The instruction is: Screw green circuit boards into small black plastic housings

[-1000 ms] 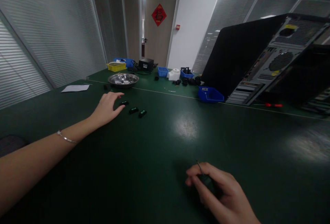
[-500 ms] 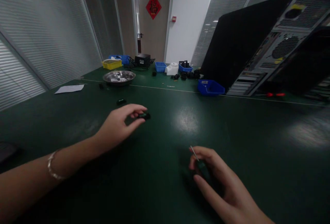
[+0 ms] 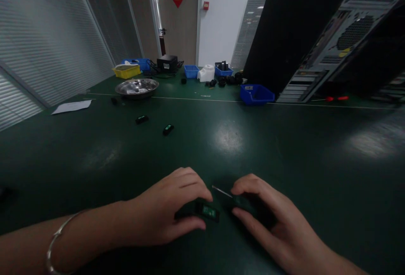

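Observation:
My left hand [image 3: 175, 207] has its thumb and fingers around a small black part with a green circuit board [image 3: 209, 211], low over the near side of the table. Facing it closely, my right hand [image 3: 268, 216] grips a small screwdriver [image 3: 222, 192]. The thin metal shaft points left toward the part, just above it and apart from it; the dark handle is mostly hidden by the fingers. Farther off on the green table [image 3: 253, 144] lie two similar black parts, one in the middle [image 3: 168, 129] and another to its left [image 3: 141, 119].
A metal bowl [image 3: 136, 88] and a paper sheet [image 3: 72, 106] lie at the far left. Across the back stand a yellow tray [image 3: 126, 71], a black box [image 3: 167, 63] with cables and a blue bin [image 3: 257, 95]. A large black computer case [image 3: 291, 30] rises at the right.
My left hand has let go of a black part mid-table and come back toward my right hand, now with a part in its fingers. The screwdriver has tilted further left. The view has shifted.

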A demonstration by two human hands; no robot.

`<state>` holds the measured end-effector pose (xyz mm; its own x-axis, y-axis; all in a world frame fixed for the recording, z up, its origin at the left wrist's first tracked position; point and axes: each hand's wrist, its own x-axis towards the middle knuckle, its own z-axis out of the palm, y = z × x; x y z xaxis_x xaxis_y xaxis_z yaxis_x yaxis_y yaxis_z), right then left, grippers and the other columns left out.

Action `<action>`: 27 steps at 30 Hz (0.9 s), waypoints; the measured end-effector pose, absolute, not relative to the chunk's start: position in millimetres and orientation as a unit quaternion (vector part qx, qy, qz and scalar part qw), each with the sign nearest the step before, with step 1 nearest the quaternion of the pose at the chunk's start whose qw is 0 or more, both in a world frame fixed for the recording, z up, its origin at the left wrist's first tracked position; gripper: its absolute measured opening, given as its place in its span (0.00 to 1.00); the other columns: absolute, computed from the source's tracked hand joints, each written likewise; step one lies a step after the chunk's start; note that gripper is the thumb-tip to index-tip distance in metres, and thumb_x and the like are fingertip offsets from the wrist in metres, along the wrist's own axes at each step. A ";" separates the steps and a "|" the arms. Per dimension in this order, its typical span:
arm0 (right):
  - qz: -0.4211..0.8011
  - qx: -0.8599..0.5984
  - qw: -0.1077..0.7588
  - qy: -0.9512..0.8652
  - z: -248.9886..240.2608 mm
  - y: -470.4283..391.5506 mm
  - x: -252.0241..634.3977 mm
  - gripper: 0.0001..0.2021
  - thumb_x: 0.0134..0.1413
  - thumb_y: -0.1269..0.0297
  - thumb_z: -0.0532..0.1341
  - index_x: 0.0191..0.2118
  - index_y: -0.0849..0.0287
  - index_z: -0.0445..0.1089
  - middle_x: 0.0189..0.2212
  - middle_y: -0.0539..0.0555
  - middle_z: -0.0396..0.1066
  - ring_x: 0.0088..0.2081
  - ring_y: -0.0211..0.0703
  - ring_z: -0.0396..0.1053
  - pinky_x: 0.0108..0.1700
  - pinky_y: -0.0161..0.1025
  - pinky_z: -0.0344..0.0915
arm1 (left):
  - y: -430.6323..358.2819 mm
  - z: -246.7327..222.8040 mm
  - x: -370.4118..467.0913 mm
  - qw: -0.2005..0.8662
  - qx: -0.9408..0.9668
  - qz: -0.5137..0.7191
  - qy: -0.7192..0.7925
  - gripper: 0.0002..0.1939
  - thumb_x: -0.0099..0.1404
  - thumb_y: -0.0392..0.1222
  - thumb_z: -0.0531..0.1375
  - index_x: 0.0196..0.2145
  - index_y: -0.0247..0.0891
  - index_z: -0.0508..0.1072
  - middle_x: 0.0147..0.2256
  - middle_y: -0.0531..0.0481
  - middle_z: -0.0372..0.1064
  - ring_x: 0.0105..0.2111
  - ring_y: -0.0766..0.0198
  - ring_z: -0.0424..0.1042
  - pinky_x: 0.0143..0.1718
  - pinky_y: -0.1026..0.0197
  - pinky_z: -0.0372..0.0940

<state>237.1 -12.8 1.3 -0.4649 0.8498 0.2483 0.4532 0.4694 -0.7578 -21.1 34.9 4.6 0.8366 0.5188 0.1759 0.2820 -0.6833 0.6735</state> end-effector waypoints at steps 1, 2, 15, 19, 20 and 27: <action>0.312 -0.407 0.309 -0.801 2.0 -11.8 239.0 0.14 0.63 0.75 0.57 0.48 0.47 0.63 0.41 0.48 0.69 0.42 0.40 0.70 0.43 0.36 0.69 | 35.6 4.1 -22.0 0.319 0.902 0.179 0.229 0.13 0.65 0.34 0.63 0.47 0.41 0.70 0.44 0.49 0.70 0.45 0.59 0.67 0.48 0.56 0.60; 0.311 -0.405 0.299 -0.806 2.8 -10.5 240.9 0.13 0.64 0.75 0.57 0.48 0.47 0.63 0.41 0.49 0.69 0.43 0.40 0.70 0.44 0.37 0.69 | 37.1 3.3 -23.2 0.306 0.903 0.181 0.240 0.11 0.66 0.32 0.61 0.45 0.40 0.70 0.42 0.50 0.70 0.43 0.59 0.67 0.46 0.55 0.59; 0.254 -0.444 0.249 -0.823 -0.9 -3.0 245.8 0.18 0.65 0.72 0.58 0.56 0.45 0.66 0.46 0.51 0.68 0.46 0.41 0.69 0.45 0.39 0.71 | 55.1 1.0 -34.1 0.279 0.896 0.198 0.284 0.07 0.66 0.33 0.61 0.43 0.38 0.72 0.39 0.49 0.70 0.40 0.58 0.66 0.42 0.55 0.58; 0.239 -0.441 0.242 -0.830 -2.2 -0.8 244.5 0.18 0.64 0.73 0.58 0.55 0.47 0.68 0.44 0.52 0.68 0.45 0.43 0.69 0.44 0.40 0.71 | 52.3 -0.6 -32.7 0.276 0.903 0.194 0.267 0.10 0.66 0.33 0.60 0.45 0.40 0.72 0.40 0.49 0.70 0.40 0.58 0.66 0.43 0.55 0.57; 0.237 -0.440 0.243 -0.831 -2.3 -0.5 244.7 0.18 0.63 0.73 0.58 0.55 0.47 0.69 0.44 0.52 0.68 0.45 0.43 0.69 0.44 0.41 0.71 | 52.2 -1.0 -32.9 0.277 0.903 0.192 0.266 0.10 0.66 0.32 0.61 0.45 0.40 0.72 0.40 0.49 0.70 0.40 0.58 0.67 0.43 0.55 0.57; 0.217 -0.447 0.280 -0.821 -1.1 -2.4 245.0 0.15 0.61 0.74 0.60 0.50 0.49 0.71 0.43 0.53 0.70 0.44 0.45 0.70 0.43 0.41 0.71 | 54.0 0.4 -33.2 0.291 0.899 0.195 0.264 0.09 0.67 0.34 0.61 0.45 0.40 0.72 0.40 0.49 0.70 0.41 0.59 0.67 0.44 0.56 0.58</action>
